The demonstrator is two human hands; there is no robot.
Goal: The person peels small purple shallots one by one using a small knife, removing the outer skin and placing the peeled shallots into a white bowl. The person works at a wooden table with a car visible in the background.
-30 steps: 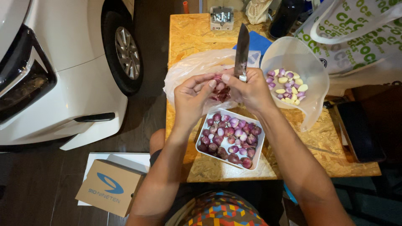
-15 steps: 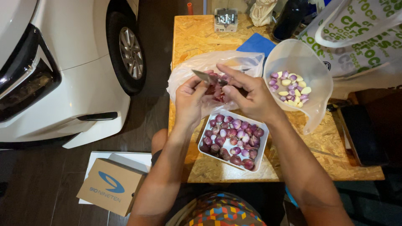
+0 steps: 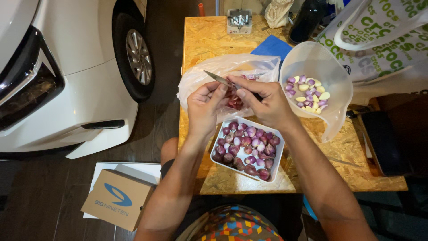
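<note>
My left hand (image 3: 205, 107) pinches a small red shallot (image 3: 232, 95) between thumb and fingers. Against it, my right hand (image 3: 263, 101) grips a knife (image 3: 217, 78), blade pointing up and left over the shallot. Both hands hover just above a white square tray (image 3: 274, 165) full of unpeeled purple shallots. Behind them lies a clear plastic bag (image 3: 200, 80) holding reddish peelings. To the right stands a translucent plastic jug (image 3: 327, 67) with several peeled shallots in its bottom.
An OSB-topped table (image 3: 209, 40) bears a blue cloth (image 3: 273, 46), a small box of screws (image 3: 239, 20) and a dark bottle (image 3: 307, 20). A printed bag (image 3: 383, 40) sits at right. A white car (image 3: 58, 76) stands left; a cardboard box (image 3: 118, 198) lies on the floor.
The knife has swung from pointing straight up to lying across the shallot, blade aimed left. Both hands stayed over the tray, working the same shallot.
</note>
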